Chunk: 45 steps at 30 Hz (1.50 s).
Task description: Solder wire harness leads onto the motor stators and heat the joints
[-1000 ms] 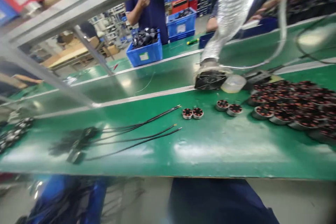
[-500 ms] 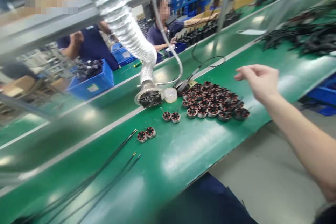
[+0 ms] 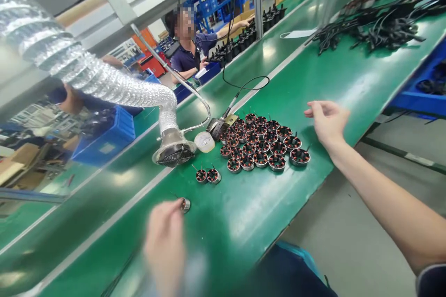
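Observation:
My left hand is low in the view and blurred, its fingertips pinched on a small round motor stator that rests on the green bench. Two more stators lie just beyond it. Further right, several stators with red windings form a dense cluster. My right hand hovers by the right side of that cluster, near the bench edge. Its fingers are loosely apart and it holds nothing.
A silver flexible duct ends in a fan grille on the bench, beside a clear round tub and a soldering iron stand. A pile of black cables lies far right. Across the belt sit a blue bin and a seated person.
The view has swung right along the bench. My left hand has come into view and pinched a stator. My right hand has dropped lower, closer to the stator cluster.

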{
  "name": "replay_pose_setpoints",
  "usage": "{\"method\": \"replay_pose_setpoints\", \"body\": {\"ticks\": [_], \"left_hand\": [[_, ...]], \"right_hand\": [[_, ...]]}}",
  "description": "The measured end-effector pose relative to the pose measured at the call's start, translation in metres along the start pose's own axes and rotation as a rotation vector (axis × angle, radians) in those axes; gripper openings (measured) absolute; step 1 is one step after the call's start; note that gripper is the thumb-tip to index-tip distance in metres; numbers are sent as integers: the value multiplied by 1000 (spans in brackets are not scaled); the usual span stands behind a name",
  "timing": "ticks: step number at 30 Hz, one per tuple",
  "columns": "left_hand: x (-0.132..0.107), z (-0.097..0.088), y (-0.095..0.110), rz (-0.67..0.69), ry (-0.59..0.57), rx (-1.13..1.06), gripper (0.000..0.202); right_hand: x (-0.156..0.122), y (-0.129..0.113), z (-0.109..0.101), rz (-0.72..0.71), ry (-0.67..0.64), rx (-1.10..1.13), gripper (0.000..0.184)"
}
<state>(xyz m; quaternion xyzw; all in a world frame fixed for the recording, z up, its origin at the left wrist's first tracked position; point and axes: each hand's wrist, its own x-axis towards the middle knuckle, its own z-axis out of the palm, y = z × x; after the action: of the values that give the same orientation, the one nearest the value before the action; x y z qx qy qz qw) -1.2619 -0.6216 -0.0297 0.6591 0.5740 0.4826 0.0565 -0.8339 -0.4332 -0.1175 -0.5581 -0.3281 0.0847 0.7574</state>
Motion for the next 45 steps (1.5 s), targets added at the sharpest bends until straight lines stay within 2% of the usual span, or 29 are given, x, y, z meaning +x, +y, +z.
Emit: {"method": "replay_pose_setpoints", "body": {"ticks": [3,6,8,10,19,26,45], "left_hand": [[42,59,6,85,-83,-97,16],[81,117,2,78,-146,-202,16],[96,141,-3,52,-153,-209,20],[100,154,-9,37,-157,-196,25],[92,165,-29,-79,-177,-182,32],[95,170,-33,-176,-192,-303,36],[94,172,-36,-199,-200,-362,36]], "right_hand": [[-2,9,-6,-4,1,-2,11],[-5,8,-8,-57,-52,-72,15],[-7,5,-8,-111,-84,-161,17],[-8,1,-9,-162,-102,-241,19],[-9,-2,-10,-266,-125,-286,21],[-9,1,-11,-318,-130,-270,19],[-9,7,-11,-342,-136,-318,22]]}}
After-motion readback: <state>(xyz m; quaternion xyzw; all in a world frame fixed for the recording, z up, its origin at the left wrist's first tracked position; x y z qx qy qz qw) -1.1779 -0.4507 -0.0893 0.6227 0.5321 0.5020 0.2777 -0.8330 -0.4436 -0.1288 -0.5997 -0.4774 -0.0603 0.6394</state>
